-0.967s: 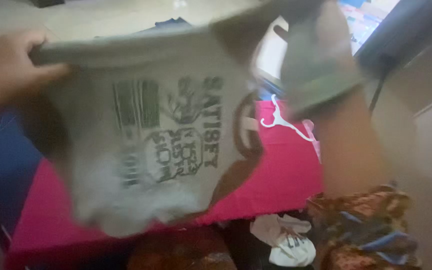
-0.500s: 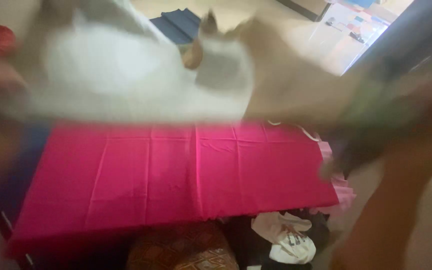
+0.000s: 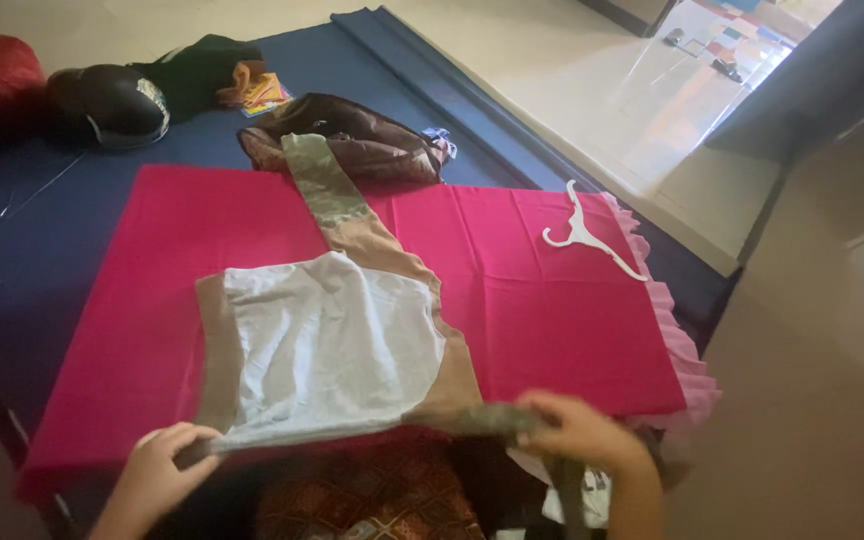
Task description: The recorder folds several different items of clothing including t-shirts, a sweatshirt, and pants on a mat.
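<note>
The left hand (image 3: 157, 472) pinches the hem of a grey-and-tan cotton T-shirt (image 3: 332, 345) at the pink cloth's (image 3: 552, 310) near edge; the shirt lies flat beyond the fingers; the right hand (image 3: 582, 432) closes on its olive sleeve

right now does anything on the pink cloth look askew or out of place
Yes. The shirt, held at its near edge by the left hand and right hand, has one long sleeve stretched crookedly away. A white hanger lies loose nearby.
</note>
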